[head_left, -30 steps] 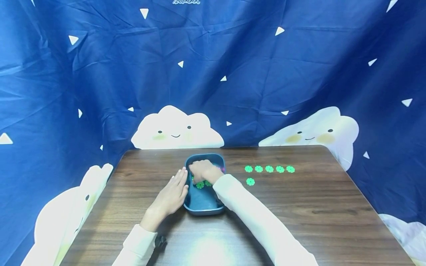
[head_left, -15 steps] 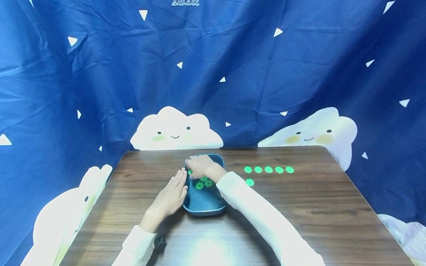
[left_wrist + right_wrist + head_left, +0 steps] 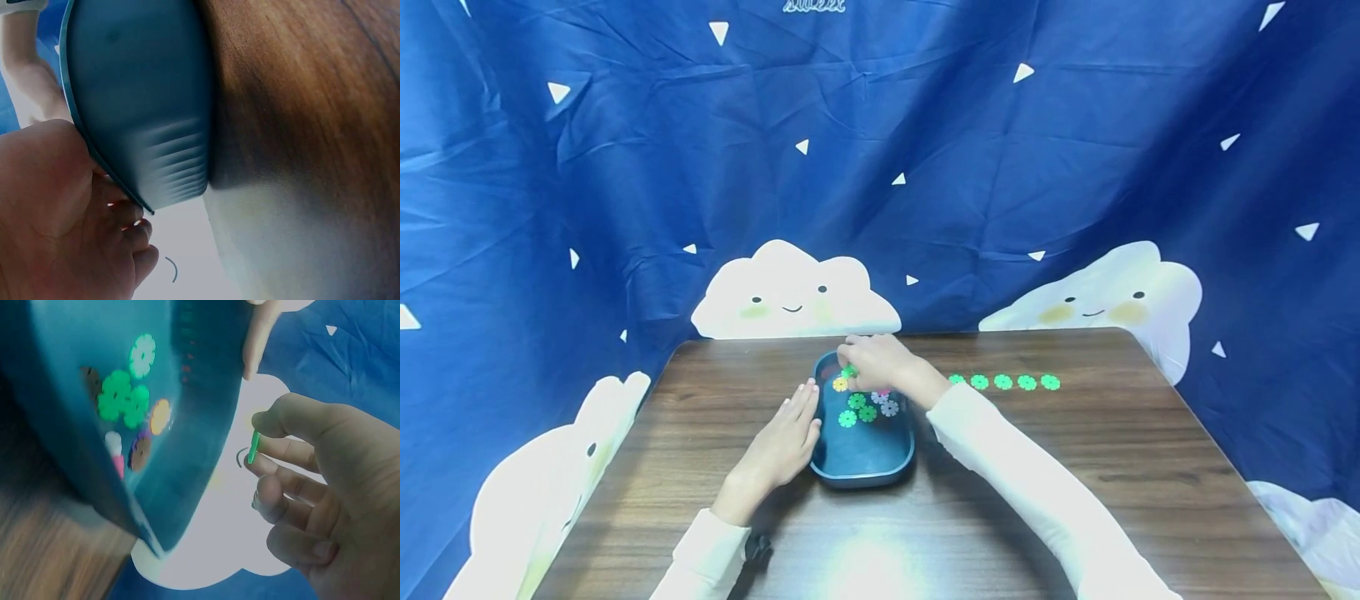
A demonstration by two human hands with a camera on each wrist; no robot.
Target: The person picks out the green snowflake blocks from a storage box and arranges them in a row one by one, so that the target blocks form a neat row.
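My right hand (image 3: 880,364) is over the far end of a dark teal tray (image 3: 861,458). Between thumb and fingertips it pinches a green flower-shaped plastic disc (image 3: 254,447), seen edge-on in the right wrist view. Inside the tray lie several more flower discs: green ones (image 3: 857,401), an orange one (image 3: 840,384), pale ones (image 3: 890,408), and brown ones (image 3: 141,454). My left hand (image 3: 782,437) rests along the tray's left rim with its fingers extended. From the left wrist, the palm (image 3: 47,212) shows against the tray's outer wall (image 3: 137,81).
To the right of the tray, a row of green flower discs (image 3: 1003,382) lies flat on the wooden table (image 3: 1112,450). A blue curtain (image 3: 940,125) with white clouds hangs behind the table's far edge.
My right hand has lifted from inside the tray and shifted right, holding a green disc. More discs in the tray show now; the sleeve covers the lone disc below the row. The left hand stays put.
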